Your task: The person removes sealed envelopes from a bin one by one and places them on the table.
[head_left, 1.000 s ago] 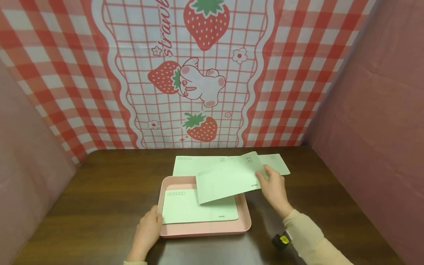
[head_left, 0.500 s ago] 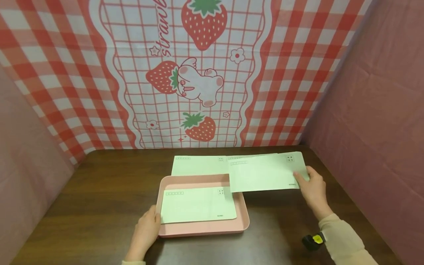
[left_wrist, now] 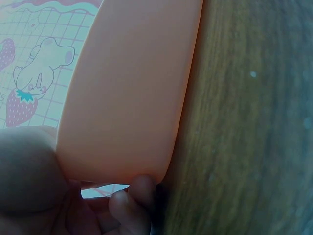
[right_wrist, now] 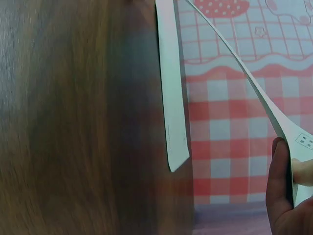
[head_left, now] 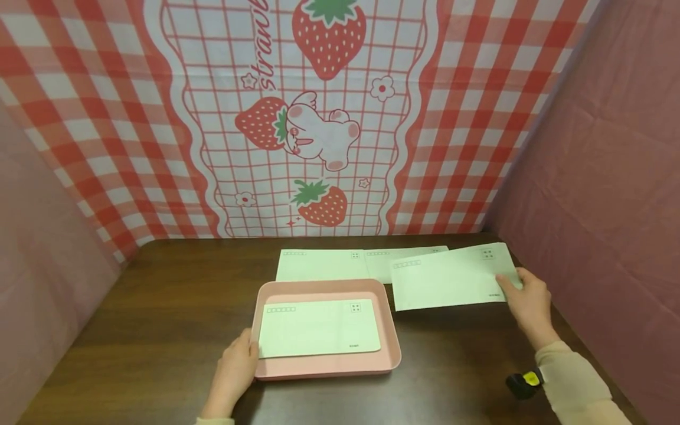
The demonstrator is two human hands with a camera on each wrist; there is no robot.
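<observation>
Two envelopes (head_left: 340, 264) flat behind the tray (head_left: 390, 348) in left-hand (head_left: 236, 369) grip, right hand (head_left: 526, 301) pinching another envelope (head_left: 446, 277).

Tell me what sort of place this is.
Probably a small screened-off tabletop booth set up for recording, not a real office: a dark wooden table, a strawberry-print cloth backdrop behind it, pink sheets at both sides, and pale green envelopes beside a pink tray.
</observation>
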